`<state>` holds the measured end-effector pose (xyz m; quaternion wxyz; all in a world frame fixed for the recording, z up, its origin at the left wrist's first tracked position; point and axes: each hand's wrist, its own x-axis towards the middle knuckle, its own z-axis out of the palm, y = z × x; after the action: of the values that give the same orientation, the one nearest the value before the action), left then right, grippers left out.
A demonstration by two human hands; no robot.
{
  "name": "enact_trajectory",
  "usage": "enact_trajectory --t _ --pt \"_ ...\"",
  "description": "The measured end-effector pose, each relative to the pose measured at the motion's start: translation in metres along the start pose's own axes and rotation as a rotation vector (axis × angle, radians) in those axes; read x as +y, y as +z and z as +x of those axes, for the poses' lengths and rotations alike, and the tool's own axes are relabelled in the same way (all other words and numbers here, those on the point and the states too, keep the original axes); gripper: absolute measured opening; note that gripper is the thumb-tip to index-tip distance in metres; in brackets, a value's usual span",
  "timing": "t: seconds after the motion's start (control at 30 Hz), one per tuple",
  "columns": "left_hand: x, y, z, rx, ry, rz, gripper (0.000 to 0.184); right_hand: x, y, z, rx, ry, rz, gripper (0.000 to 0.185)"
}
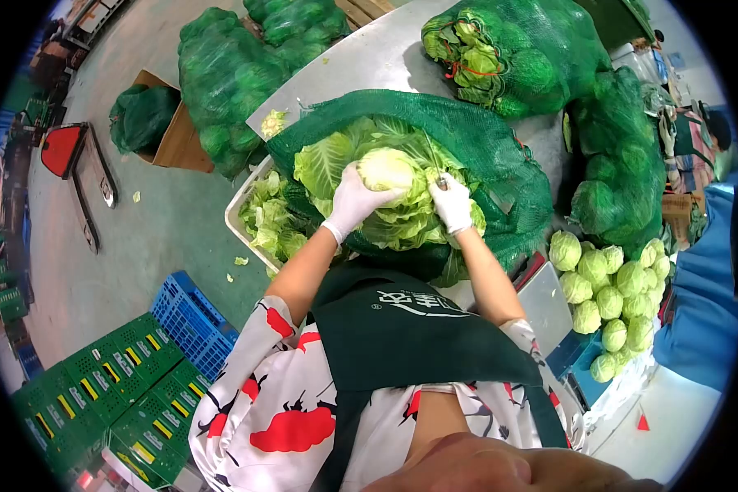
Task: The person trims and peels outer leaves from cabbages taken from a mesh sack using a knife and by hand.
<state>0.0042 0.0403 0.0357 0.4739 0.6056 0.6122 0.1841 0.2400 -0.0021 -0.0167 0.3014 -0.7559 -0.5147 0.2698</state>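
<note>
My left hand (359,201), in a white glove, grips a pale cabbage (387,170) from its left side, fingers curved round the head. My right hand (451,202), also gloved, is closed around a small knife (432,152) at the cabbage's right side; the thin blade points up and away, and its handle is mostly covered by the fingers. Loose outer leaves (324,160) spread around and under the head. Beneath them lies an open green mesh bag (512,176) on the metal table (344,70).
A white bin (236,215) of trimmed leaves stands left of the bag. Filled mesh sacks (541,57) lie on the far table. Trimmed cabbages (611,287) are piled at right. Green crates (98,394), a blue crate (193,316) and a pallet jack (78,164) are at left.
</note>
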Motion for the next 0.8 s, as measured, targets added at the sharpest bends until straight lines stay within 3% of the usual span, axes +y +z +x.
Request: enact_trajectory --t 0.07,0.17,0.2,0.3,0.43,0.47,0.57,0.63,0.7,0.8 --pt "0.016 -0.009 -0.002 -0.099 0.157 0.208 0.117 0.012 -0.006 0.009 -0.031 -0.021 -0.217 0.028" --pt "0.021 -0.009 0.003 -0.077 0.570 0.386 0.118 0.004 -0.032 0.007 -0.145 -0.028 -0.319 0.034" --pt "0.020 -0.007 0.005 -0.061 0.585 0.366 0.119 -0.006 -0.044 0.003 -0.206 0.039 -0.303 0.043" --pt "0.023 -0.003 0.012 -0.106 0.423 0.394 0.121 -0.039 -0.064 -0.009 -0.159 0.068 -0.118 0.051" --pt "0.019 0.007 0.013 -0.062 0.500 0.454 0.122 -0.084 -0.069 -0.014 -0.301 -0.120 -0.324 0.055" --pt "0.020 0.006 0.014 -0.083 0.498 0.441 0.122 -0.088 -0.063 -0.012 -0.304 -0.198 -0.408 0.054" --pt "0.017 -0.001 0.012 -0.095 0.460 0.345 0.121 -0.055 -0.042 0.020 -0.159 -0.254 -0.219 0.054" --pt "0.001 -0.001 0.013 -0.038 0.405 0.203 0.120 -0.040 -0.046 0.044 -0.102 -0.046 -0.221 0.051" --pt "-0.013 -0.003 0.014 -0.020 0.355 0.165 0.119 -0.017 -0.039 0.059 -0.064 -0.040 -0.112 0.050" --pt "0.000 -0.004 0.004 0.005 0.241 0.186 0.118 -0.070 -0.039 0.019 0.011 -0.093 -0.087 0.051"
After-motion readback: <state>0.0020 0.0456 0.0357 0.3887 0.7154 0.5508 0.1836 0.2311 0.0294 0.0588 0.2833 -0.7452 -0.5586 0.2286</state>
